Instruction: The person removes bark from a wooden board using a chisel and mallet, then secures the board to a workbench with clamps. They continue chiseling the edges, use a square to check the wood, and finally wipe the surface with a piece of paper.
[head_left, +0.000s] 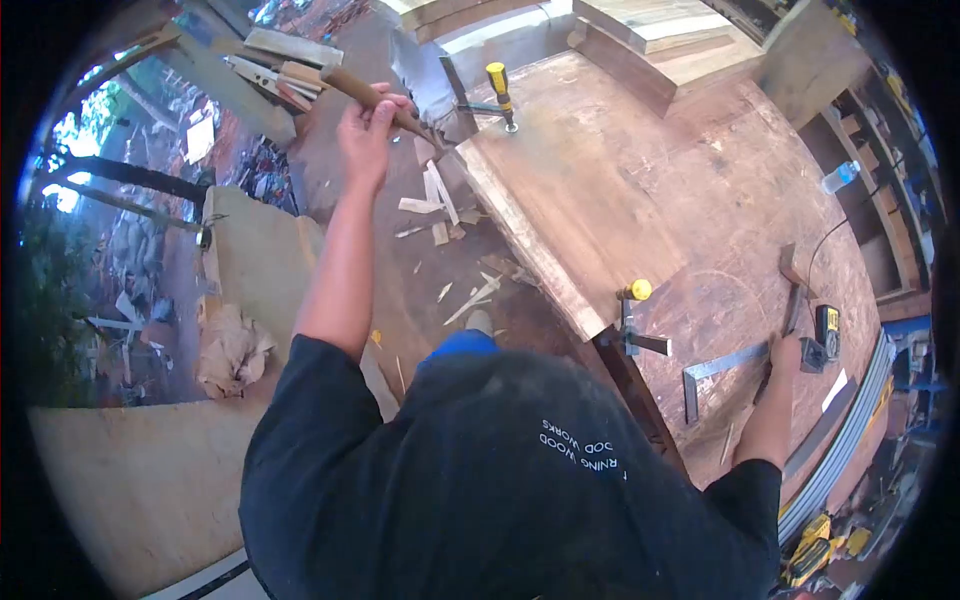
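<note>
My left hand is closed around a wood-handled chisel, whose lower end points toward the near-left corner of a wooden board. Two bar clamps with yellow handles, a far clamp and a near clamp, sit along the board's edge on the workbench. On the right, my right hand is closed at the lower end of a hammer; its fingers are mostly hidden. Beside that hand lies a metal try square, with a black-and-yellow device to its right.
Wood offcuts and chips litter the floor left of the workbench. A plastic bottle stands at the bench's right side, near a dark cable. Metal bars lie at the lower right. Wooden pieces rest at the back.
</note>
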